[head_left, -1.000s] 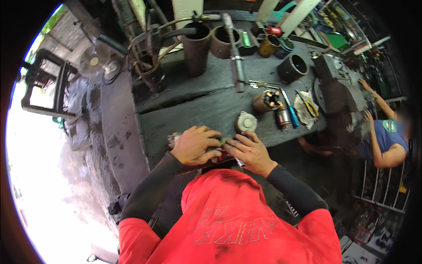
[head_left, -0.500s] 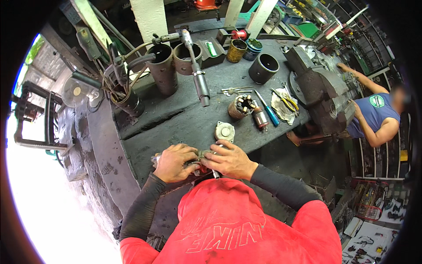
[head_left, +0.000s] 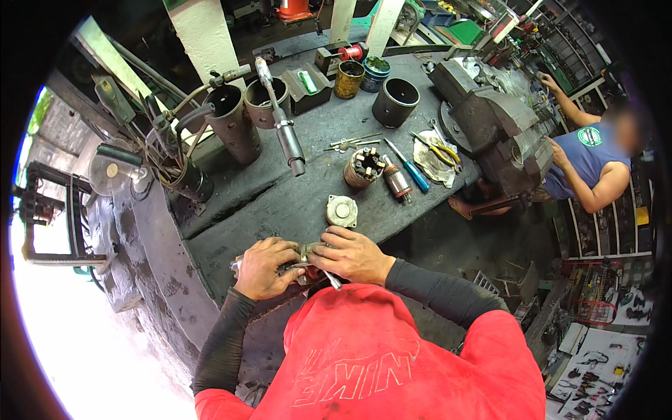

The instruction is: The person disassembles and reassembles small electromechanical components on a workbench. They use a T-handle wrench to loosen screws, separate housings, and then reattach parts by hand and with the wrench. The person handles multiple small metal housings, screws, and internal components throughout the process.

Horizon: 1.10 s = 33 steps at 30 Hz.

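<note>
At the bench's near edge both my hands grip a greyish metal housing (head_left: 308, 252), mostly covered by my fingers. My left hand (head_left: 267, 267) is closed round its left side, the thumb pressed toward the middle. Curled over the right side are the fingers of my right hand (head_left: 352, 256). Between the hands and my chest a silver rod-like piece (head_left: 332, 278) sticks out beside a bit of red; its kind is unclear. Just beyond my right hand lies a round metal end cap (head_left: 341, 211). Farther off, a motor casing with copper windings (head_left: 364, 168) stands beside an armature (head_left: 397, 183).
A blue-handled screwdriver (head_left: 413, 168) and yellow-handled pliers (head_left: 444, 150) on a cloth lie to the right, near a big bench vise (head_left: 500, 133). Dark metal cylinders (head_left: 234, 129) and an open black sleeve (head_left: 395, 103) stand behind. Another person (head_left: 588, 161) works beyond the vise.
The view has shifted, so the bench things sit farther left in it. Both hands keep their grip on the housing. The silver rod now slants more. The other person's far arm has moved slightly.
</note>
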Motion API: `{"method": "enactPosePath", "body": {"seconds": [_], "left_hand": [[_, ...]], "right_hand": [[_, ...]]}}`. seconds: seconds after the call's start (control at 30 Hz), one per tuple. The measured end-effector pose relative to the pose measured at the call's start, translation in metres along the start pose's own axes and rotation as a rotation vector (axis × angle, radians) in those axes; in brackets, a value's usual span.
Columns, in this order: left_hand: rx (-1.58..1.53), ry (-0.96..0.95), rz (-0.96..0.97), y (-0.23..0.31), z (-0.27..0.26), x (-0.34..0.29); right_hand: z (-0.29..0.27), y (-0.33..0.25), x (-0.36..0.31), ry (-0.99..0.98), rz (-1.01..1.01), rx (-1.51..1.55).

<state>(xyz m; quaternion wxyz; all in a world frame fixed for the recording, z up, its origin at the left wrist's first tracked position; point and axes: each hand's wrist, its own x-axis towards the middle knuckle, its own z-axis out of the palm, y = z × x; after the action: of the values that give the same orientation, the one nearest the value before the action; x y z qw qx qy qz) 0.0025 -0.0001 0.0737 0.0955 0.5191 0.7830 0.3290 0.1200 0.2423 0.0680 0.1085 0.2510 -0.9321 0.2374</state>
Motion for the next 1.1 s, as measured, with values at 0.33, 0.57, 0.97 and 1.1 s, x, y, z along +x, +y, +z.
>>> {"method": "enactPosePath", "body": {"seconds": [0.33,0.57,0.97,1.1], "left_hand": [[-0.021,-0.027,-0.024,-0.002,0.000,-0.004],[-0.002,-0.007,-0.025,0.000,0.003,-0.004],[-0.016,0.020,-0.020,-0.002,0.001,-0.002],[0.002,0.002,-0.037,-0.002,0.002,-0.004]], "right_hand": [[-0.008,-0.014,0.000,-0.192,0.889,1.734],[0.008,-0.004,-0.006,0.158,-0.007,-0.139],[-0.009,-0.012,0.008,0.075,1.171,1.507],[0.003,-0.022,0.000,0.206,0.971,1.377]]}}
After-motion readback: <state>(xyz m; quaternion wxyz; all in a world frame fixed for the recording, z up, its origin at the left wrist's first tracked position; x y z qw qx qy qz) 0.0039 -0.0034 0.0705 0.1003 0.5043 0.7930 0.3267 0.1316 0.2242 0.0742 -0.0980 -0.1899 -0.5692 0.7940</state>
